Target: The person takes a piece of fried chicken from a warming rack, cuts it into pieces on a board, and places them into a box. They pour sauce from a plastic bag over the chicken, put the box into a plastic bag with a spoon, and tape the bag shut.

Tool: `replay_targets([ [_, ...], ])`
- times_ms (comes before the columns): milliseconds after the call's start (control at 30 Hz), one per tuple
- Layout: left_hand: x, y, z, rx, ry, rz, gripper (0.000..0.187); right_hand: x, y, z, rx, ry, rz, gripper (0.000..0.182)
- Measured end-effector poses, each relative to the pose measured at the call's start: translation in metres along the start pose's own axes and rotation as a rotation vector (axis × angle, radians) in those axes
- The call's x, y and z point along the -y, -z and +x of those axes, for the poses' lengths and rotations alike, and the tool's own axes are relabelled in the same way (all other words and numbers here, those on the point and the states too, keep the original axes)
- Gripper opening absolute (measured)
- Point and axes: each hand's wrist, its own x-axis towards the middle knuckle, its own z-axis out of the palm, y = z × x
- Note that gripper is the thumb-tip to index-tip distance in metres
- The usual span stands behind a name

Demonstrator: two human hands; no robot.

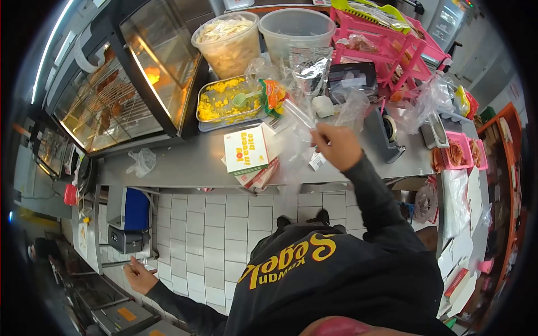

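My right hand (338, 147) is closed on a clear plastic bag (294, 137), which hangs crumpled over the front edge of the steel counter. Just left of it, a white box with yellow and red lettering (246, 150) lies on other flat boxes. Behind the bag stands a metal tray of yellow bits (228, 101) with a pale green scoop (240, 99) in it. An orange and green packet (273, 96) lies beside the tray. Low at the far left, my left hand (140, 276) is held out over the floor, fingers loosely curled and apart.
A lit glass food warmer (120, 89) stands at the left of the counter (190, 168). Two large tubs (297, 31) and pink racks (372, 45) are at the back. A tape dispenser (385, 137) sits to the right. Below left is a blue-sided box (137, 210).
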Motion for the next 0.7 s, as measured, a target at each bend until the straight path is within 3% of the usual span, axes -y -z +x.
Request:
replay_targets([
  [33, -0.004, -0.002, -0.005, 0.063, 0.007, -0.113, 0.026, 0.008, 0.001, -0.001, 0.018, 0.007, 0.007, 0.018],
  [67, -0.017, -0.008, -0.012, 0.124, 0.019, -0.223, 0.028, 0.02, 0.001, -0.005, 0.239, -0.041, 0.265, 0.021],
  [100, -0.047, -0.016, -0.024, 0.293, 0.311, -0.393, 0.028, 0.031, -0.001, -0.008, 0.464, -0.089, 0.519, 0.024],
  [133, -0.042, -0.033, -0.036, 0.391, 0.149, -0.551, 0.027, 0.043, -0.008, -0.01, 0.573, 0.009, 0.492, 0.024],
  [167, -0.067, -0.039, -0.047, 0.423, 0.292, -0.481, 0.023, 0.055, -0.013, -0.01, 0.633, 0.072, 0.444, 0.022],
  [200, -0.073, -0.047, -0.055, 0.466, 0.254, -0.53, 0.017, 0.067, -0.019, -0.011, 0.689, 0.139, 0.395, 0.021],
  [233, -0.085, -0.043, -0.057, 0.576, 0.432, -0.365, 0.024, 0.074, -0.027, -0.014, 0.708, 0.165, 0.4, 0.021],
  [267, -0.072, -0.046, -0.063, 0.547, 0.448, -0.36, 0.024, 0.079, -0.036, -0.017, 0.735, 0.12, 0.568, 0.021],
  [333, -0.038, -0.057, -0.08, 0.402, -0.26, 0.074, 0.039, 0.083, -0.051, -0.022, 0.784, 0.096, 0.736, 0.02],
  [367, -0.046, -0.052, -0.094, 0.37, -0.245, 0.367, 0.044, 0.082, -0.059, -0.023, 0.846, 0.126, 0.707, 0.021],
  [433, -0.035, -0.05, -0.115, 0.438, -0.32, 0.139, 0.039, 0.084, -0.07, -0.023, 0.968, 0.195, 0.65, 0.019],
  [467, -0.054, -0.046, -0.117, 0.599, -0.311, -0.108, 0.03, 0.086, -0.075, -0.025, 0.98, 0.216, 0.649, 0.019],
  [533, -0.092, -0.03, -0.134, 0.902, 0.03, -0.603, 0.025, 0.093, -0.082, -0.028, 1.132, 0.297, 0.628, 0.017],
  [567, -0.099, -0.025, -0.142, 1.113, 0.34, -0.861, 0.032, 0.099, -0.08, -0.029, 1.203, 0.321, 0.564, 0.018],
  [600, -0.111, -0.019, -0.146, 1.148, 0.378, -0.928, 0.039, 0.1, -0.085, -0.034, 1.215, 0.333, 0.561, 0.018],
  [667, -0.125, -0.022, -0.165, 1.222, 0.528, -1.085, 0.04, 0.097, -0.095, -0.048, 1.042, 0.707, 0.648, 0.02],
  [700, -0.126, -0.023, -0.17, 1.308, 0.578, -1.094, 0.035, 0.097, -0.096, -0.05, 1.1, 0.736, 0.615, 0.019],
])
